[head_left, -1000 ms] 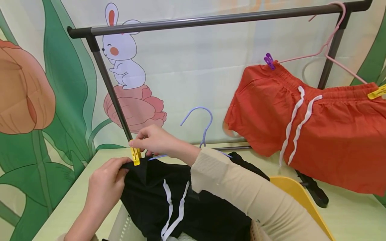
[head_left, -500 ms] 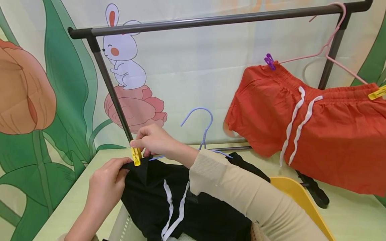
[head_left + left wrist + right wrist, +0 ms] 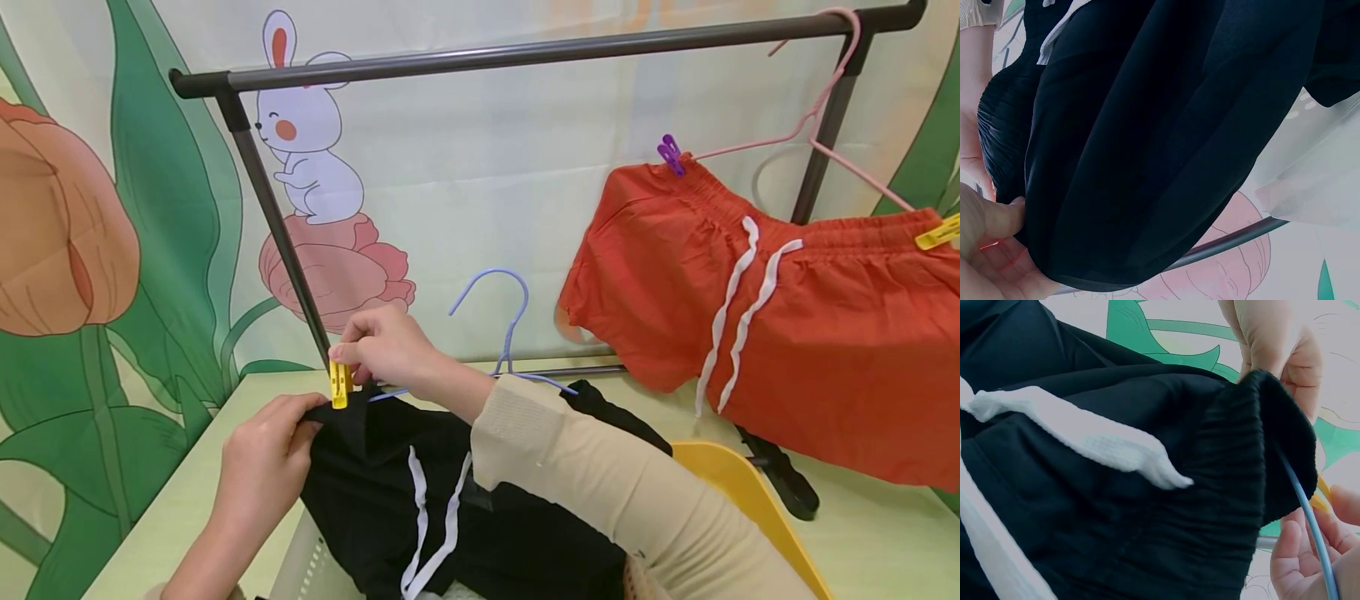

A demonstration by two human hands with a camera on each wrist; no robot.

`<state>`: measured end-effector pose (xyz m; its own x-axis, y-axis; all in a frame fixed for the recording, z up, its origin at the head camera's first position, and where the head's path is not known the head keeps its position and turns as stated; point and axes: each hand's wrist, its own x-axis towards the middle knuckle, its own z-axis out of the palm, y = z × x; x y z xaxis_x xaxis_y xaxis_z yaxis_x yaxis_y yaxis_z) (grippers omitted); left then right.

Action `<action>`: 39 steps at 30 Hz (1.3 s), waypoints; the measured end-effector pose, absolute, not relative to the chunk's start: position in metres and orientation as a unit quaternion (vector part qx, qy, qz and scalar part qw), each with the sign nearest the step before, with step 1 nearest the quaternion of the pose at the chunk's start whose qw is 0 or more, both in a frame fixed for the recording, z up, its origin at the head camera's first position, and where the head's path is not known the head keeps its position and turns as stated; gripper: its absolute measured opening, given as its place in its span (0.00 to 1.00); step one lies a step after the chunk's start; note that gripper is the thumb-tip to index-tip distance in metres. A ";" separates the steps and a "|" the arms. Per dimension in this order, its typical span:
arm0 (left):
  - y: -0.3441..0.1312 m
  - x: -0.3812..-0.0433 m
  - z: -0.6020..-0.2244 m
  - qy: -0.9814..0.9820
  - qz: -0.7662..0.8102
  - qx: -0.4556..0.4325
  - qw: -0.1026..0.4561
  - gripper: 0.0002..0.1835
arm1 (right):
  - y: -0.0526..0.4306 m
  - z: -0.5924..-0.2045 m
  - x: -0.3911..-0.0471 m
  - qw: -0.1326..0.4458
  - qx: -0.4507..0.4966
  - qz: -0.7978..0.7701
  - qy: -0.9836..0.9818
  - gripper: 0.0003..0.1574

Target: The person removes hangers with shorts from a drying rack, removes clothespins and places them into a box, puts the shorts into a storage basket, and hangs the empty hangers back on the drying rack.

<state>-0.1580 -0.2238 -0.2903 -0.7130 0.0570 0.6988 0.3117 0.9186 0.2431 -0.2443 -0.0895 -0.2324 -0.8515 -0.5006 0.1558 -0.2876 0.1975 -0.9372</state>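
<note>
My left hand (image 3: 262, 458) pinches the waistband corner of a pair of black shorts (image 3: 405, 508) with white drawstrings. My right hand (image 3: 390, 346) holds a yellow clothespin (image 3: 340, 385) between thumb and fingers, its lower end right at that waistband. A blue hanger (image 3: 512, 333) stands hook up behind the waistband, its middle partly behind my right arm. In the right wrist view, the hanger's arm (image 3: 1309, 519) runs inside the gathered waistband, and the clothespin's tips (image 3: 1320, 499) show just beyond the cloth. The shorts (image 3: 1135, 150) fill most of the left wrist view.
A dark rack (image 3: 510, 57) spans the back. Red shorts (image 3: 810, 333) hang at its right from a pink hanger (image 3: 813, 108), with a purple clothespin (image 3: 671, 155) and a yellow one. Beneath the black shorts are a pale basket (image 3: 303, 558) and a yellow container (image 3: 720, 467).
My right hand has lifted the yellow clothespin slightly and turned it a little. My left hand and the black shorts stay nearly still.
</note>
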 end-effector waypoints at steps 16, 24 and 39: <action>-0.225 -0.160 -0.292 -0.910 -0.168 -0.106 0.364 0.08 | -0.075 -0.226 -0.249 0.083 -0.235 -0.623 0.742 0.10; -0.226 -0.161 -0.293 -0.913 -0.167 -0.104 0.358 0.08 | -0.063 -0.223 -0.248 0.140 -0.231 -0.630 0.728 0.13; -0.227 -0.162 -0.294 -0.915 -0.171 -0.103 0.352 0.09 | -0.044 -0.222 -0.231 0.198 -0.273 -0.593 0.731 0.12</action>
<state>-0.1625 -0.2274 -0.2945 -0.7310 0.0690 0.6789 0.3093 0.9203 0.2394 -0.2311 -0.0439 -0.2215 -0.7728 -0.6337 0.0346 -0.1644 0.1472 -0.9753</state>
